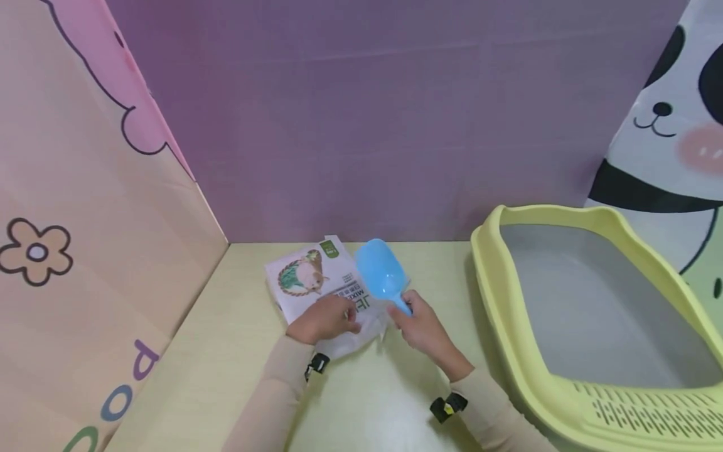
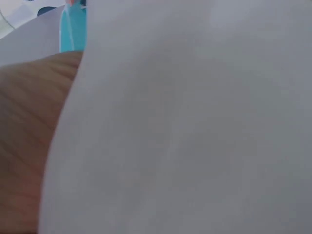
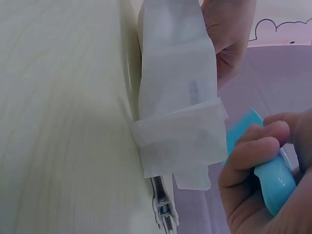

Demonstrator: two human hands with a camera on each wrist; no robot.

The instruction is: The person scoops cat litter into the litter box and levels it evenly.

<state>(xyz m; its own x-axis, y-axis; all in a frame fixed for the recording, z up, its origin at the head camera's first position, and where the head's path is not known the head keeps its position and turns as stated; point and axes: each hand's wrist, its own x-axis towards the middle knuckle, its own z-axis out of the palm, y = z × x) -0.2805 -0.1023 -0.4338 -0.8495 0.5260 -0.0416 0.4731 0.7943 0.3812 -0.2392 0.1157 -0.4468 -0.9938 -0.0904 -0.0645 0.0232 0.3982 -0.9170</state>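
A white printed cat litter bag lies on the table, with a cat picture and "MIX" lettering. My left hand is on its near part, fingers curled at the plastic; the fingertips' contact is partly hidden. In the left wrist view the bag's white film fills most of the picture beside the hand. My right hand grips a light blue scoop by its handle, holding it tilted above the bag's right side. In the right wrist view its fingers wrap the handle, beside the bag's folded end.
A yellow litter box with a grey inner base and a slotted near rim stands on the right. The pale wooden table meets a purple backdrop behind. Printed cartoon panels stand at both sides.
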